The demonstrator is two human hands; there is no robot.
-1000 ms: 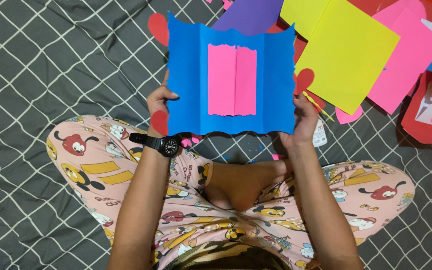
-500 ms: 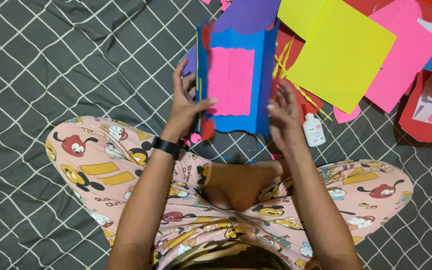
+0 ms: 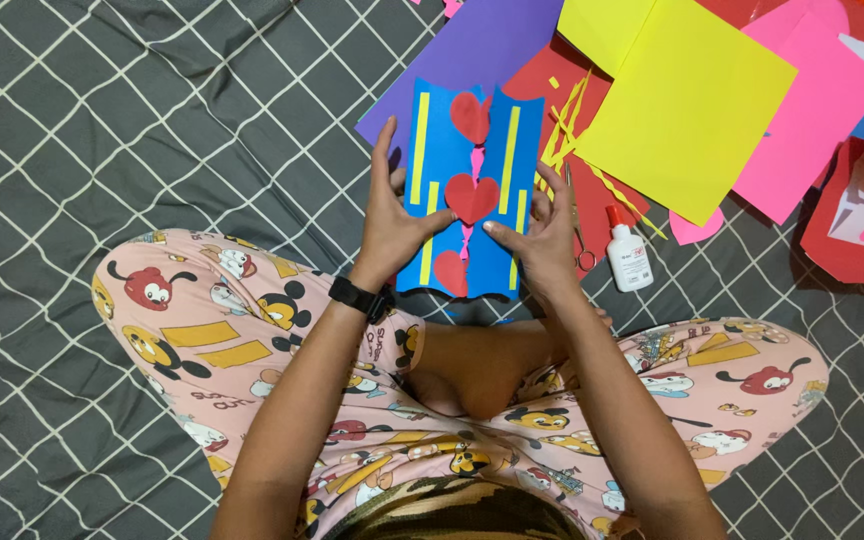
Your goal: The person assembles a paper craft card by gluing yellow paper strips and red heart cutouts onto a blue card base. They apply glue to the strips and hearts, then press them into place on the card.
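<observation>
A folded blue card [image 3: 467, 190] with red hearts is being pinched shut by both hands, left hand [image 3: 397, 222] and right hand [image 3: 540, 238] closed on its edges. A glue bottle [image 3: 628, 252] is lying at three o'clock, scissors [image 3: 579, 235] partly hidden between; yellow paper [image 3: 687, 100] is lying at one o'clock.

One blue folded card [image 3: 472, 190], closed, with three red hearts [image 3: 472, 197] and four yellow strips [image 3: 419, 133] on its front. Two hands [image 3: 397, 225] on it, one at each side. One glue bottle [image 3: 629, 257]. One large yellow sheet [image 3: 685, 100], one purple sheet [image 3: 472, 50], one large pink sheet [image 3: 812, 110]. One pair of scissors [image 3: 578, 235], partly hidden. Loose yellow strips [image 3: 572, 125] beside: too tangled for counting.
</observation>
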